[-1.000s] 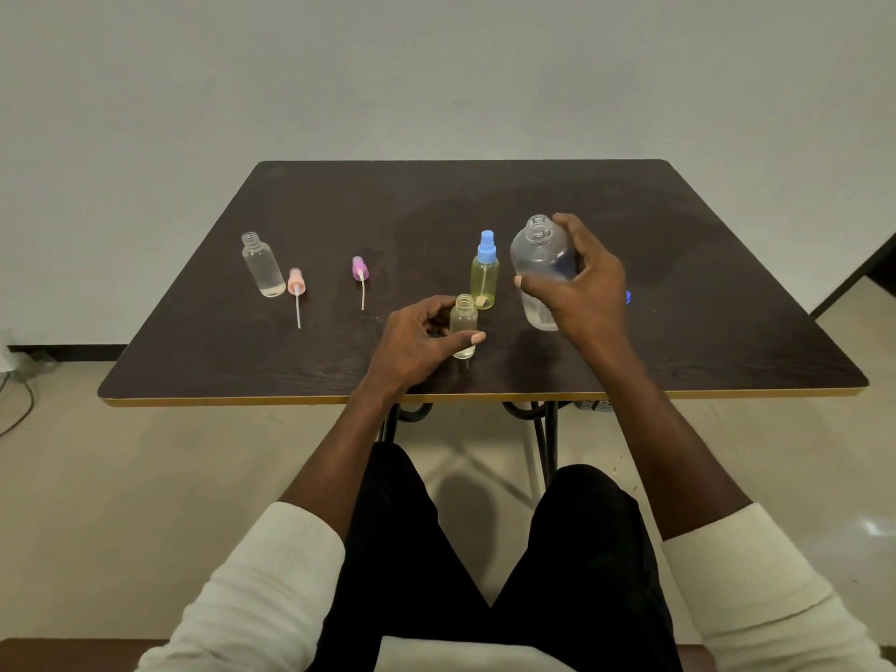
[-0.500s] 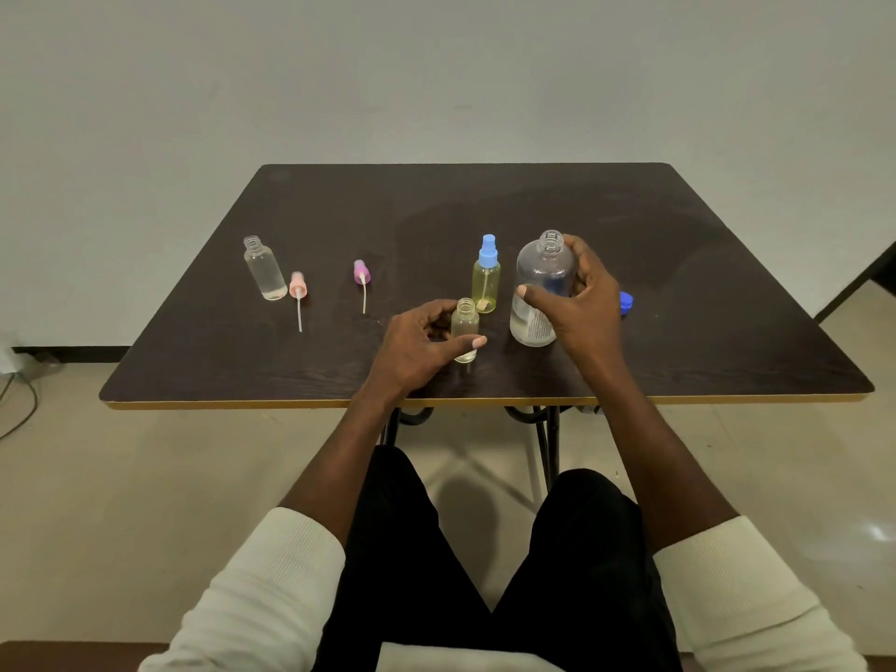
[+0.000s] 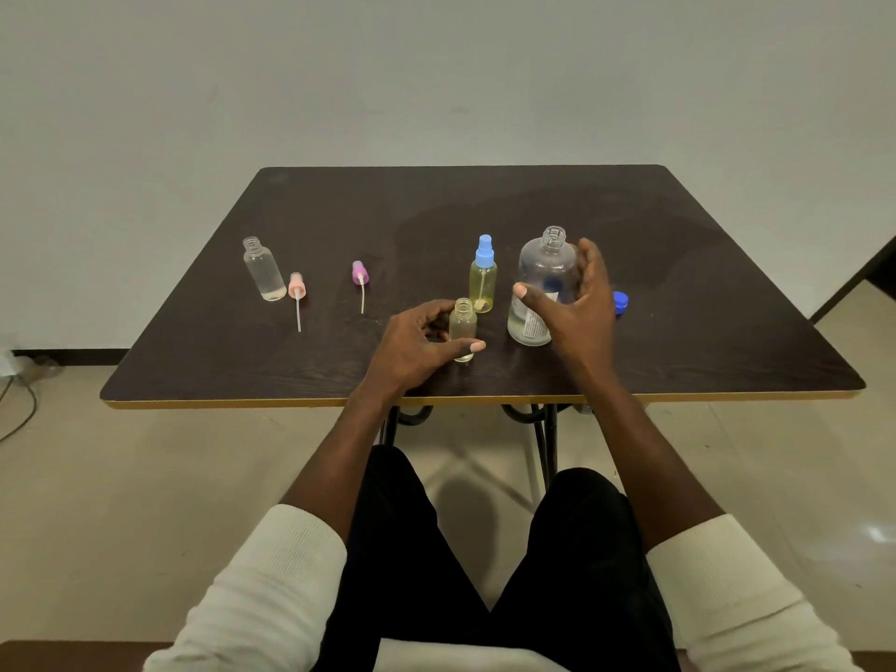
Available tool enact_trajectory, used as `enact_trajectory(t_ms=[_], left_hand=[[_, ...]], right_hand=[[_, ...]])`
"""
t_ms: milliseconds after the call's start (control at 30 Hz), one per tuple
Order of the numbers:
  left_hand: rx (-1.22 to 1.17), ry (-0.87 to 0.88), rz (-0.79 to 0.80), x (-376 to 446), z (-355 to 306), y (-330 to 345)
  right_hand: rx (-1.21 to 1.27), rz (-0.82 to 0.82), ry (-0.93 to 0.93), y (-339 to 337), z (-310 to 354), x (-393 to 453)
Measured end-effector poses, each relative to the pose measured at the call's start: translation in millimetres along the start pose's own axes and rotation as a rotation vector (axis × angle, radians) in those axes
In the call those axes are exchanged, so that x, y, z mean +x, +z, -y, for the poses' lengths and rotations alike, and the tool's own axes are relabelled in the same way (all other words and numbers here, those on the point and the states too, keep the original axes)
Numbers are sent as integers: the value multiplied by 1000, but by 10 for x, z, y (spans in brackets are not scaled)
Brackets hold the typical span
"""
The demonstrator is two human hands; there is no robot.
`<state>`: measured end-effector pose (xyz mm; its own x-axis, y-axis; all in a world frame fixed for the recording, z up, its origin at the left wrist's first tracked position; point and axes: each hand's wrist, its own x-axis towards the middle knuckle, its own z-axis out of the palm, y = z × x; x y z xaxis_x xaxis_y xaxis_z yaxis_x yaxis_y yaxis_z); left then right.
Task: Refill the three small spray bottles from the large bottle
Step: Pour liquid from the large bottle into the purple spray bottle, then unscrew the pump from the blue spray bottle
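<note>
Head view looks down on a dark wooden table (image 3: 679,264) with a yellow edge, standing on a pale tiled floor before a plain white wall. At the far left an uncapped small bottle (image 3: 264,270) stands beside a pink sprayer head (image 3: 296,289); a purple sprayer head (image 3: 360,276) lies further right. The yellow bottle (image 3: 483,283), with its blue sprayer on, stands near the middle.

The left hand (image 3: 417,344) holds the open small bottle (image 3: 463,327) between thumb and fingers, upright near the table's near edge. The right hand (image 3: 574,303) is spread wide beside the large bottle (image 3: 540,278), which stands upright and uncapped; whether the fingers touch it I cannot tell. The blue cap (image 3: 620,302) is half hidden behind this hand. How much liquid each clear bottle holds is hard to see.

Half a second ago the right hand gripped the large bottle; now its fingers have loosened. One second ago this bottle was lifted and tilted.
</note>
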<state>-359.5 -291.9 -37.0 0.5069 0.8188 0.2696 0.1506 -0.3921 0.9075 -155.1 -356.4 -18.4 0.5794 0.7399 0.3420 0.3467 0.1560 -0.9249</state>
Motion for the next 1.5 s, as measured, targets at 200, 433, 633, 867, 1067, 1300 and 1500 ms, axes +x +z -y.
enact_trajectory(t_ms=[200,433,633,867,1067,1300,1500], left_hand=[[-49,-27,2,15,22,-22],[-102,-20,-341,26,101,-112],[-13,-60,-678,97,163,-527],[80,-75,-799,362,258,-794],[112,-142,-828,566,388,-787],[186,-215,-827,653,515,-798],[177,-205,-793,690,552,-823]], right_hand=[[-283,-290,-516,32,180,-274],[-268,-159,-746,409,215,-364],[-385,342,-485,927,160,-339],[-452,487,-240,1465,21,-72],[-509,501,-297,1602,-45,-29],[-525,511,-380,1611,-120,-30],[-519,523,-372,1619,-154,-16]])
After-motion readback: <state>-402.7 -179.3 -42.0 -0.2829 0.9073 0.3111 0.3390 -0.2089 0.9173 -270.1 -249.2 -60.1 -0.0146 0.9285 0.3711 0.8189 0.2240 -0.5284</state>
